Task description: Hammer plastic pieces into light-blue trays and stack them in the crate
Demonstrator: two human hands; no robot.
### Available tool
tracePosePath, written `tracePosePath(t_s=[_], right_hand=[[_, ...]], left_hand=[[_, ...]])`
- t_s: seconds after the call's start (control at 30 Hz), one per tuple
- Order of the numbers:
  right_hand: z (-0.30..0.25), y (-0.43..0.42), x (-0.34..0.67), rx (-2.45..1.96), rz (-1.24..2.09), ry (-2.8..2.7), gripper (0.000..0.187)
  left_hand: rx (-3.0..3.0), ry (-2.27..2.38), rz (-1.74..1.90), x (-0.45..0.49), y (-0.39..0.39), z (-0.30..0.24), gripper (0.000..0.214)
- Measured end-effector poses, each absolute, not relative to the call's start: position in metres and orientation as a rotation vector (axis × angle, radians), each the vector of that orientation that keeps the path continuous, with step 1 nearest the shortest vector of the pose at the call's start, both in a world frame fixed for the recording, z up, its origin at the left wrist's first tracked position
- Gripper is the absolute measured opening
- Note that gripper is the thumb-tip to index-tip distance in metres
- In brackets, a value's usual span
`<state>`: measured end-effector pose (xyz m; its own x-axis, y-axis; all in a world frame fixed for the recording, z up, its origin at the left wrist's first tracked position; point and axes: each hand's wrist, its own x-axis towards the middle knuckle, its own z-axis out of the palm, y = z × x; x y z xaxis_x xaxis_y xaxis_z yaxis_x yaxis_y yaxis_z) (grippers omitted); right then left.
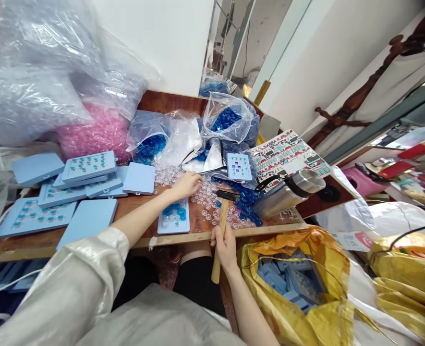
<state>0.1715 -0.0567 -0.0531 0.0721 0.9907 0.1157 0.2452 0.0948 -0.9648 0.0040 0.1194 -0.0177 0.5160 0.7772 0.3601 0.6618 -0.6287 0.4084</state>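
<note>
My right hand [225, 245] is wrapped round the wooden handle of a hammer [221, 226]; its black head is up over scattered small clear plastic pieces [209, 209]. My left hand [188, 184] reaches across the workbench at the edge of the clear pieces, fingers curled together. Whatever it may hold is too small to tell. Beneath my left wrist lies a light-blue plastic panel [172, 227] near the bench's front edge, with blue translucent parts set on it. Dark-blue pieces [244, 204] are spread to the right of the hammer head.
Stacked light-blue panels [90, 166] cover the left of the bench. Behind are bags of blue pieces [226, 118] and a pink-filled bag [93, 129]. A steel flask [286, 192] lies tilted at right, near a printed sheet [291, 154]. A yellow sack [253, 274] holds more panels.
</note>
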Motion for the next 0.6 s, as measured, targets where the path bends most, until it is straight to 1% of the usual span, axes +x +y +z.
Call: tracePosePath(t_s=[0.1,0.17,0.23,0.37,0.5,0.6], right_hand=[[-0.058,-0.058,0.172,-1.350,0.896,-1.348,0.033],[-0.059,-0.059,0.172,-1.348,0.876,-1.342,0.033],[-0.059,-0.059,0.172,-1.346,0.877,-1.343,0.033],[-0.056,-0.060,0.172,-1.358,0.929,-1.343,0.032],[-0.056,-0.060,0.173,-1.357,0.924,-1.345,0.031],[-0.059,-0.059,0.174,-1.349,0.906,-1.352,0.031]], left_hand=[[2.739,1.000,0.590,0.049,0.132,-0.017,0.026],[2.806,1.040,0.445,0.073,0.140,-0.015,0.027],[2.803,1.169,0.375,0.090,0.148,-0.014,0.027],[2.766,1.259,0.392,0.101,0.154,-0.014,0.027],[2.758,1.195,0.377,0.090,0.153,-0.015,0.020],[2.701,1.164,0.557,0.061,0.157,-0.014,0.021]])
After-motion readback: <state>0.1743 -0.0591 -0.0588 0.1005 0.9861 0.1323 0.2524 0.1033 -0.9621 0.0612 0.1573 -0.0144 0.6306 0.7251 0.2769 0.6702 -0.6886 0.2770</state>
